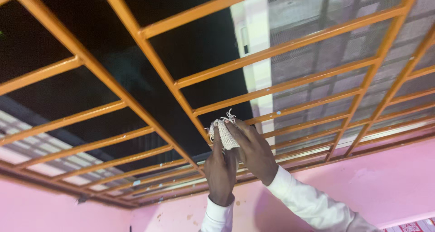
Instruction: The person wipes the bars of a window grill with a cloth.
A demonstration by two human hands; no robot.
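head view, tilted up at a window: your two hands meet just below the middle of the frame, pressing a small frayed off-white scrap of coarse woven cloth (pixel 225 133) against a bar of the orange-painted metal window grille (pixel 149 55). your left hand (pixel 220 168) is closed around the scrap's lower edge, thumb up along its side; your right hand (pixel 253 148) lies over it with fingers curled, pinning the cloth to the bar. white shirt cuffs (pixel 290 189) show at both wrists. dark glass fills the upper left of the frame, a grey mesh pane the upper right, and a pink plastered wall (pixel 385 182) runs along the bottom. judging by the grip, you are mid-rub on one upright bar; the next stroke would call for steady pressure along the bar without letting the loose threads snag at the crossings.
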